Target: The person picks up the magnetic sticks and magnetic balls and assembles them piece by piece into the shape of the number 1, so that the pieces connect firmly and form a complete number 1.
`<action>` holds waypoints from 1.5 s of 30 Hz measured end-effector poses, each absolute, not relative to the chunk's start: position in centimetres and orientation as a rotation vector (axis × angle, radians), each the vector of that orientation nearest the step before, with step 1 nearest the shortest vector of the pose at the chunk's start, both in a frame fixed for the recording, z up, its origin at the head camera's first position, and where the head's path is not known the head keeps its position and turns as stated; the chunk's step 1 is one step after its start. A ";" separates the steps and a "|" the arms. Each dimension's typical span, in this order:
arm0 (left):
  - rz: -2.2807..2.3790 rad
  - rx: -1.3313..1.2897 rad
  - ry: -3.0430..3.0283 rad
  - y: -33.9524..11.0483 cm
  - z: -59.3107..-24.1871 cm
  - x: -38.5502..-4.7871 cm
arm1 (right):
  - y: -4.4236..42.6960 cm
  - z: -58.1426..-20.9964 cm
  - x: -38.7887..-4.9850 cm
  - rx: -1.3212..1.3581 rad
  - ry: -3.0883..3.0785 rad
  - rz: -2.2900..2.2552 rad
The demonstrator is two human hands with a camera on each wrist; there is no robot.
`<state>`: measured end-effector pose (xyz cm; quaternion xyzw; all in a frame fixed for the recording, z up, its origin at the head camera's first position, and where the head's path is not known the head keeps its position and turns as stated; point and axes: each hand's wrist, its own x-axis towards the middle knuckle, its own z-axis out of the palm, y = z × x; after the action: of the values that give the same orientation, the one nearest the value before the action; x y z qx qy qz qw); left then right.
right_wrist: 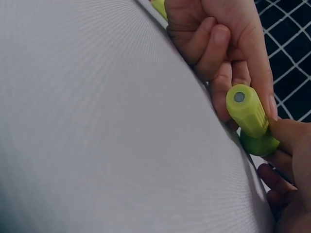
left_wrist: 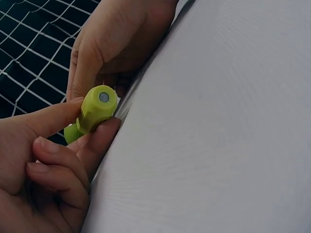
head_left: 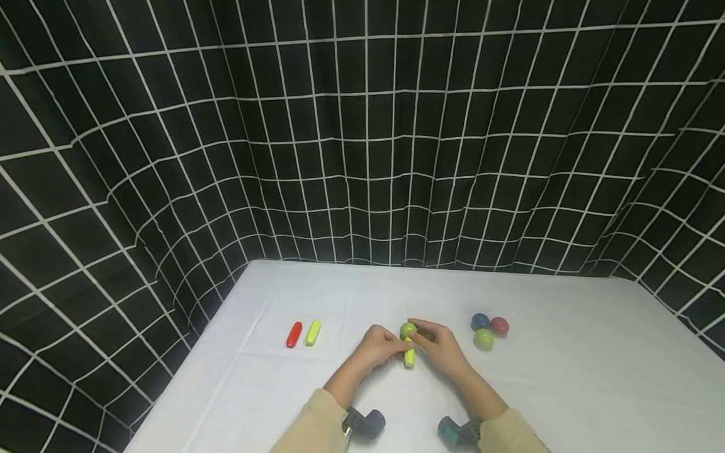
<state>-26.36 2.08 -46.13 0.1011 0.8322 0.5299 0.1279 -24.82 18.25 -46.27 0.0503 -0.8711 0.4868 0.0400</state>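
Near the middle of the table, my left hand [head_left: 378, 347] pinches a yellow-green magnetic rod [head_left: 410, 357] between thumb and fingers. In the left wrist view, the rod's near end [left_wrist: 103, 97] carries a round grey metal disc. A green ball [head_left: 408, 329] sits at the rod's far end, seemingly touching it. My right hand [head_left: 443, 349] holds this ball with thumb and fingers, its thumb close to the joint. In the right wrist view the green ball [right_wrist: 260, 143] shows just behind the rod, partly covered by fingers.
To the left on the white table [head_left: 272, 402] lie a red rod [head_left: 294, 335] and another yellow-green rod [head_left: 313, 333]. At the right are a blue ball [head_left: 480, 322], a red ball [head_left: 500, 326] and a green ball, grouped together. A dark gridded curtain [head_left: 362, 138] surrounds the table's back and sides.
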 end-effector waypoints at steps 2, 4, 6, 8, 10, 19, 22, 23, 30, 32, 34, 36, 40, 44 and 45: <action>1.541 0.298 2.425 2.1 -46.2 -26.4 | 18.3 -46.3 -24.8 0.153 -2.668 1.484; 1.548 0.294 2.427 2.2 -46.3 -26.4 | 18.3 -46.5 -24.8 0.151 -2.665 1.484; 1.562 0.290 2.429 2.3 -46.3 -26.4 | 18.3 -46.5 -24.8 0.152 -2.662 1.486; 1.571 0.288 2.433 2.3 -46.3 -26.3 | 18.3 -46.5 -24.8 0.156 -2.659 1.488; 1.575 0.277 2.434 2.3 -46.3 -26.2 | 18.3 -46.4 -24.8 0.156 -2.660 1.483; 1.576 0.287 2.434 2.2 -46.2 -26.0 | 18.4 -45.8 -24.0 0.006 -2.577 1.419; 1.587 0.289 2.433 2.2 -46.1 -26.0 | 18.6 -45.7 -23.3 -0.002 -2.547 1.424; 1.588 0.290 2.437 2.3 -46.2 -26.0 | 18.8 -45.7 -23.0 -0.003 -2.545 1.431; 1.584 0.255 2.442 2.3 -46.2 -25.9 | 20.0 -46.2 -21.5 -0.033 -2.553 1.511; 1.581 0.252 2.445 2.3 -46.2 -25.9 | 20.4 -46.2 -21.1 -0.048 -2.564 1.500; 1.580 0.248 2.448 2.3 -46.2 -25.9 | 20.8 -46.2 -20.8 -0.058 -2.583 1.481; 1.574 0.239 2.444 2.4 -46.2 -25.9 | 21.3 -46.3 -20.5 -0.060 -2.613 1.440; 1.567 0.232 2.444 2.4 -46.3 -25.9 | 22.1 -46.5 -20.0 -0.056 -2.635 1.402; 1.570 0.233 2.445 2.4 -46.3 -26.0 | 22.9 -46.3 -19.3 -0.031 -2.609 1.410; 1.570 0.233 2.445 2.4 -46.3 -26.0 | 23.0 -46.3 -19.2 -0.028 -2.607 1.408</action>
<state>-25.99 2.39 -46.31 0.0795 0.8334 0.5352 0.1130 -19.17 23.05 -46.28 -0.0096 -0.8763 0.4733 0.0892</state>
